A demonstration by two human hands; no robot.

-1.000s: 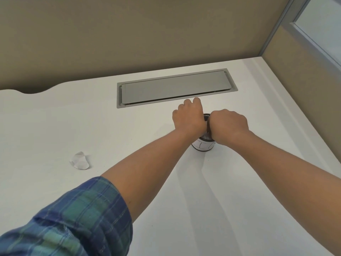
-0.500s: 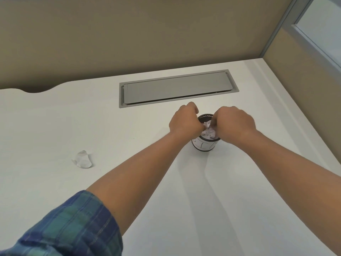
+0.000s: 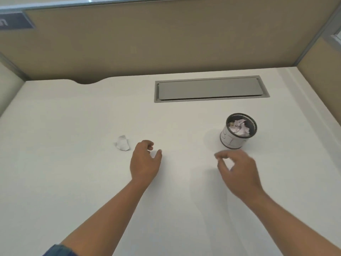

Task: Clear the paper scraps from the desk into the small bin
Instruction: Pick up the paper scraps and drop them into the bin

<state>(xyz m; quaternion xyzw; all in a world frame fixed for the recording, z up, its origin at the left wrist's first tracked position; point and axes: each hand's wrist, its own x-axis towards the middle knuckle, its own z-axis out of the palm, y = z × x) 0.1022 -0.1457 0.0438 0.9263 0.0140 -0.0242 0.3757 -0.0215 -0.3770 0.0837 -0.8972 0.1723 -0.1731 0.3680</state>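
Crumpled paper scraps sit in the small bin on the desk. Another paper scrap lies well left of the bin, beside the left hand. The right hand hovers near the bin. Both grips are loose and empty.

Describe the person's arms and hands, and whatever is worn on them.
Both the left hand and right hand are bare: no gloves, rings or watch show. The arms are uncovered too, except for a dark blue sleeve on the left arm at the frame's bottom edge; its pattern cannot be made out. No sleeve shows on the right arm.
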